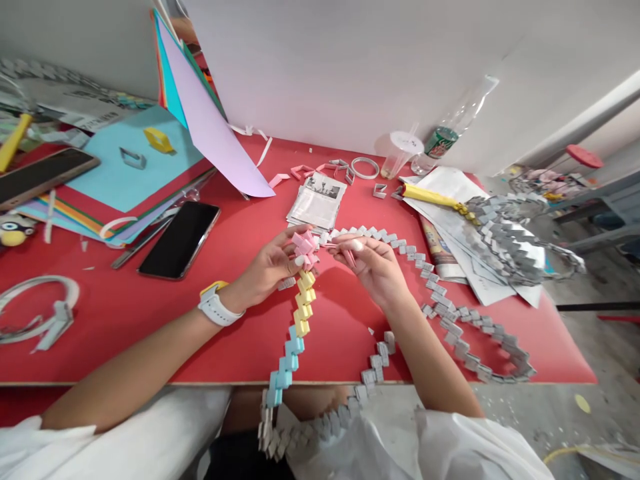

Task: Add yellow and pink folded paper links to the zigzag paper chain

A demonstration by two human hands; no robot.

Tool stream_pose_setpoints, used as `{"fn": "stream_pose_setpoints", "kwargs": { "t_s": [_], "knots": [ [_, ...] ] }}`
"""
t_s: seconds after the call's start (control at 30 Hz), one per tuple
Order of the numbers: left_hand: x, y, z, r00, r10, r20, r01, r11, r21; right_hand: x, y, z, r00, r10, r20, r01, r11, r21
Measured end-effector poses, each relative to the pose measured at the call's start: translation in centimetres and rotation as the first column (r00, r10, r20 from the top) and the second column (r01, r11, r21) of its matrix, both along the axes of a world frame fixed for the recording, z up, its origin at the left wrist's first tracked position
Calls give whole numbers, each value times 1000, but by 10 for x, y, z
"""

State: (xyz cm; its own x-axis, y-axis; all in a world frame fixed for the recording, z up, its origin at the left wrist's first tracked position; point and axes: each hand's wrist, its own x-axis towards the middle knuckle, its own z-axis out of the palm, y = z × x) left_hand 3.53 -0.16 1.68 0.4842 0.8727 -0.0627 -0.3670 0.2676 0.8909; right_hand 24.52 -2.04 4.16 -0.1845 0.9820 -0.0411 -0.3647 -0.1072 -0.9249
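My left hand (270,267), with a white watch on its wrist, pinches the pink end (304,247) of a folded-paper chain above the red table (150,313). From there the chain hangs down through yellow links (303,303) and blue links (285,367) toward my lap. My right hand (373,263) is closed on a small pink folded strip (349,257) right beside the pink end. A long grey newspaper section of the chain (450,313) loops from my hands across the table's right side and back to my lap.
A black phone (180,239) lies left of my hands, another phone (40,175) farther left. Coloured paper sheets (135,173) stack at back left. Cut newspaper pieces (320,200), loose folded links, a plastic cup (400,152), a bottle (453,130) and a woven grey piece (505,233) sit behind and right.
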Motion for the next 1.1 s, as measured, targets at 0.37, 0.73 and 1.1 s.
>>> {"fn": "stream_pose_setpoints", "kwargs": {
  "t_s": [0.37, 0.73, 1.1],
  "knots": [
    [1, -5, -4, 997, -83, -1, 83, 992, -90, -15, -8, -8, 963, -133, 236, 93, 980, 174],
    [0, -10, 5, 960, -29, -280, 64, 991, 115, -19, -13, -5, 898, -251, 361, 171, 956, 239],
    [2, -15, -8, 773, 433, -464, 16, 718, 696, -35, -14, -22, 987, -111, 112, 108, 994, 31]
  ]
}}
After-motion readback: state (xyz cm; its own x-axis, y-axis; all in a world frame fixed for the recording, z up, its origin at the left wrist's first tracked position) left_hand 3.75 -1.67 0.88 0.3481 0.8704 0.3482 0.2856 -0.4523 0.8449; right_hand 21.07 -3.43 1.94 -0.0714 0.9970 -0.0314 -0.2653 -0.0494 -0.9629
